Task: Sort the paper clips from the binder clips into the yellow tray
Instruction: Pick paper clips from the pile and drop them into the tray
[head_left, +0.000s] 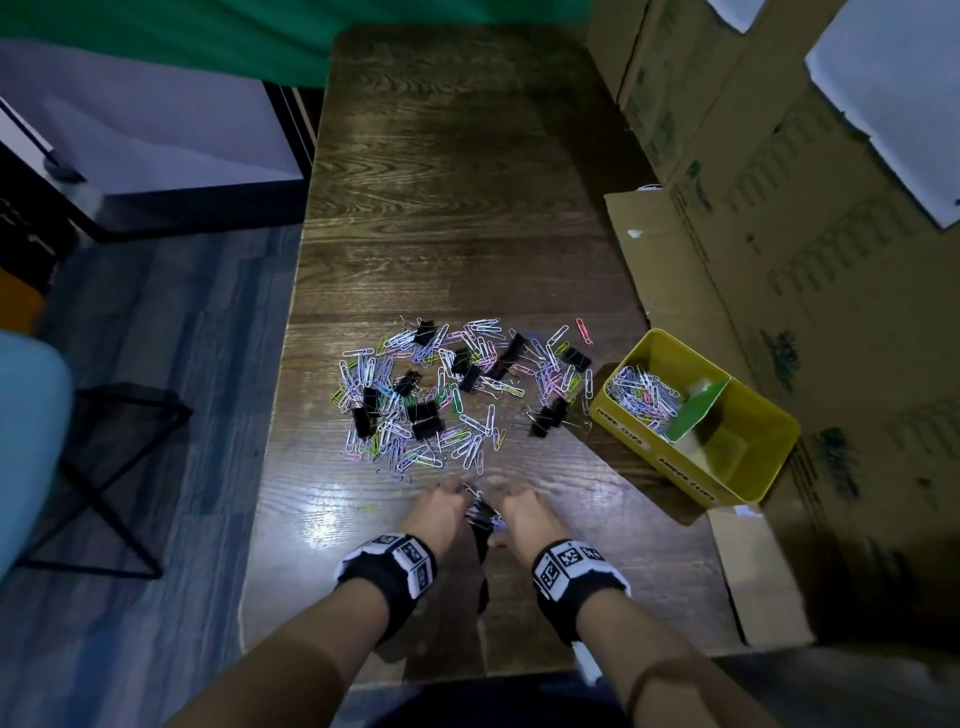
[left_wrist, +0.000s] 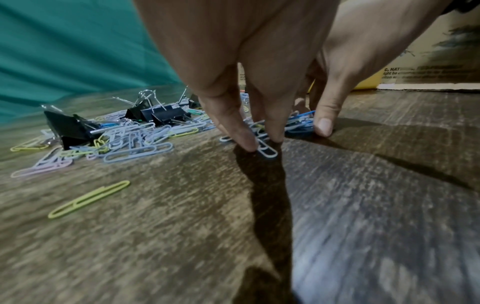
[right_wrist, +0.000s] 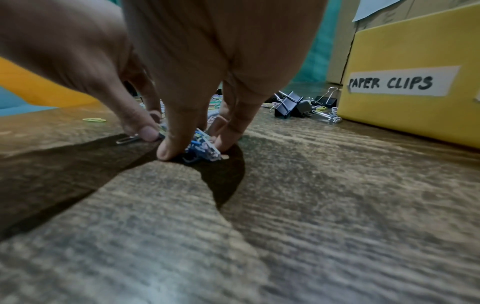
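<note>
a: how do i do this bit right?

b: rake w/ both sets of fingertips so the little bunch of paper clips (head_left: 480, 512) bundles tight on the wooden table (head_left: 457, 208), check no binder clip rides along, then lift as one.

a: fingers now?

b: my left hand (head_left: 439, 512): fingers near straight, pointing down, tips pressing a pale blue paper clip (left_wrist: 266, 151) flat to the wood, not closed round it. my right hand (head_left: 527, 517): thumb and fingers curled in, pinching the blue-white bunch against the table.

a: where's the rest?

b: mixed pile (head_left: 457, 389) just beyond my hands, black binder clips (head_left: 426, 418) still in it. yellow tray (head_left: 748, 470) to my right, near the pile; its far compartment, the end labelled "paper clips", already has a heap.
</note>
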